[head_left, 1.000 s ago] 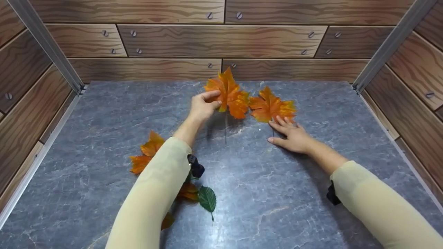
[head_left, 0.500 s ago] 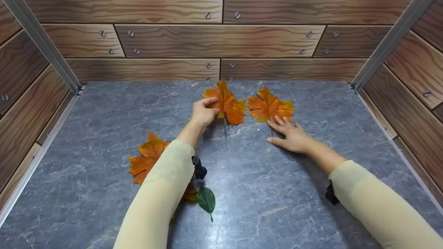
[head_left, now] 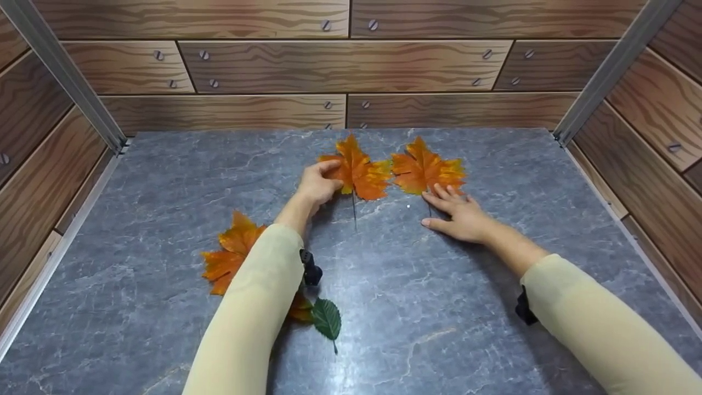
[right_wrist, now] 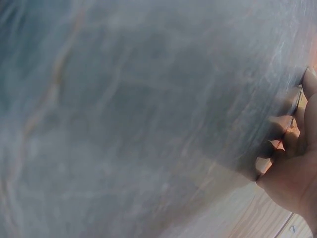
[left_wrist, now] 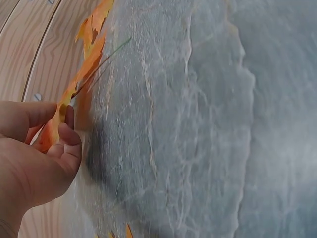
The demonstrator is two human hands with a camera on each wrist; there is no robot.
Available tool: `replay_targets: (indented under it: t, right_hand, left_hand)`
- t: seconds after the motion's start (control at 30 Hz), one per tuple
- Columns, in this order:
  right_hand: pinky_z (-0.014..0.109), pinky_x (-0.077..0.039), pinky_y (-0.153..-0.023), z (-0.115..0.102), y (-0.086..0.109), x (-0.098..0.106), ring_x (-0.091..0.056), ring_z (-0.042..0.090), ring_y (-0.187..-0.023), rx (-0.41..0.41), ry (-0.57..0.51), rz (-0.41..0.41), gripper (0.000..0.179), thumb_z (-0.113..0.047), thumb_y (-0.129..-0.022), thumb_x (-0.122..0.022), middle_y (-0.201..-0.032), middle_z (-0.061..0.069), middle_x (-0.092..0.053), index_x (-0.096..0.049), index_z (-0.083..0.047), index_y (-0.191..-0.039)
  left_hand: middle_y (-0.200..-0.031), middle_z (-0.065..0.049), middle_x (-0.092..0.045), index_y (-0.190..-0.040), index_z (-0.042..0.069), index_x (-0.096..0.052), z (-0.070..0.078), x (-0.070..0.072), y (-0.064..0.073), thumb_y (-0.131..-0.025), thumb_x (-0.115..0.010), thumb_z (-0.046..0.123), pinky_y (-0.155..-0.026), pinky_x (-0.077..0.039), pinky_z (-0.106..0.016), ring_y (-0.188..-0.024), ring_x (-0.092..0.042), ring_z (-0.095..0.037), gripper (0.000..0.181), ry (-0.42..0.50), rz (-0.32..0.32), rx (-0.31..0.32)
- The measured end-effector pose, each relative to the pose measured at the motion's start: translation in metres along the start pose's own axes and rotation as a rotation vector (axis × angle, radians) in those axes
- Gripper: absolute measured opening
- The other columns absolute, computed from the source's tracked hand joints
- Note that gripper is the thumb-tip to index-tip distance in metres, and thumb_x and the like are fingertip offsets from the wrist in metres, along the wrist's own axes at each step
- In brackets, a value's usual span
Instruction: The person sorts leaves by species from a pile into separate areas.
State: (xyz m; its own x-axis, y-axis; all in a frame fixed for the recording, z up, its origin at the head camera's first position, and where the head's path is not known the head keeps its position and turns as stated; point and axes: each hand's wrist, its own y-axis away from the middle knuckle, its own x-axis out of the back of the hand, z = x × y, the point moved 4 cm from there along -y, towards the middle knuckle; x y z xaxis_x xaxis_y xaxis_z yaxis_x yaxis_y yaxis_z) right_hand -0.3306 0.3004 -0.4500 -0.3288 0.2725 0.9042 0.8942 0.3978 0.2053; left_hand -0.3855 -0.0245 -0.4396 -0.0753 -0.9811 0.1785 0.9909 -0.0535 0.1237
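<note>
Between thumb and fingers my left hand (head_left: 319,184) pinches the left edge of an orange maple leaf (head_left: 359,171), whose thin stem points toward me. The left wrist view shows that pinched maple leaf (left_wrist: 74,89) edge-on, close over the tabletop. To its right lies a second orange maple leaf (head_left: 421,165), nearly meeting the first at the sides. My right hand (head_left: 463,216) rests with spread fingers over the second leaf's lower edge and stem. In the right wrist view the fingertips (right_wrist: 309,82) are down at the table surface.
Another orange maple leaf (head_left: 233,249) lies at the left, partly under my left sleeve (head_left: 249,307). A green leaf (head_left: 327,318) and part of an orange leaf (head_left: 300,308) lie nearer me. Wood-patterned walls (head_left: 263,109) bound the grey marbled table (head_left: 439,340).
My left hand has lowered its maple leaf from a raised position toward the table, beside the other leaf. The right hand has stayed in place.
</note>
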Motion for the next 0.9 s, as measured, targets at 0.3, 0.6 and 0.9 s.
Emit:
replay_targets:
  t: [0.3,0.6,0.9]
  right_hand:
    - [0.073,0.006,-0.122,0.000,0.000,0.000,0.004,0.044,-0.161,-0.004,-0.006,-0.009,0.083,-0.063,-0.106,-0.053,-0.177,0.016,-0.004,-0.024,-0.020,-0.171]
    - [0.072,0.006,-0.122,-0.001,0.000,0.001,0.004,0.043,-0.161,-0.001,-0.004,-0.009,0.082,-0.062,-0.107,-0.052,-0.177,0.015,-0.004,-0.023,-0.020,-0.171]
    - [0.072,0.006,-0.122,0.000,0.001,0.001,0.004,0.044,-0.161,-0.005,0.004,-0.006,0.083,-0.063,-0.107,-0.051,-0.177,0.016,-0.004,-0.023,-0.019,-0.171]
  left_hand:
    - [-0.143,-0.018,-0.063,-0.154,0.003,-0.055,0.004,0.000,0.003,-0.097,-0.067,-0.008,-0.092,-0.054,-0.035,-0.118,-0.061,-0.024,0.059,-0.013,-0.082,-0.002]
    - [-0.157,-0.017,-0.051,-0.166,0.008,-0.037,0.014,0.004,0.006,-0.103,-0.067,0.000,-0.104,-0.053,-0.036,-0.139,-0.053,-0.029,0.070,-0.071,-0.173,0.050]
    - [-0.166,-0.013,-0.042,-0.164,0.015,-0.042,0.024,0.024,0.011,-0.101,-0.072,0.010,-0.105,-0.049,-0.032,-0.130,-0.054,-0.021,0.070,-0.204,-0.174,0.064]
